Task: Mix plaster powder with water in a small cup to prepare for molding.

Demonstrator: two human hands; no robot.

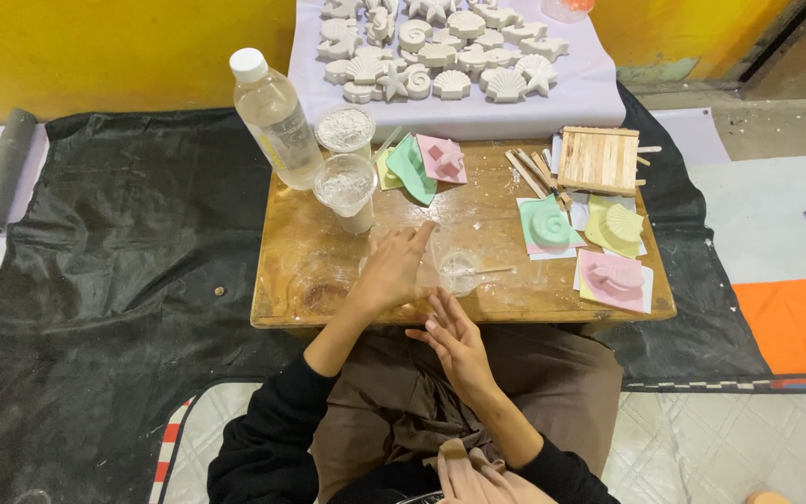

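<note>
My left hand (392, 273) lies on the low wooden table (300, 238), index finger stretched forward and the other fingers loosely apart. It sits right beside a small clear plastic cup (459, 271) with a thin wooden stick (496, 271) resting in it; I cannot tell whether the hand touches the cup. My right hand (454, 343) hovers at the table's front edge above my lap, fingers spread and holding nothing.
A clear bottle (272, 117) and two cups of white powder (345, 129) (345, 187) stand at the back left. Green (545, 224), yellow (616, 227) and pink (613, 275) moulds lie at the right, below a raft of wooden sticks (599, 161). White shell casts (440, 47) cover a lavender sheet behind.
</note>
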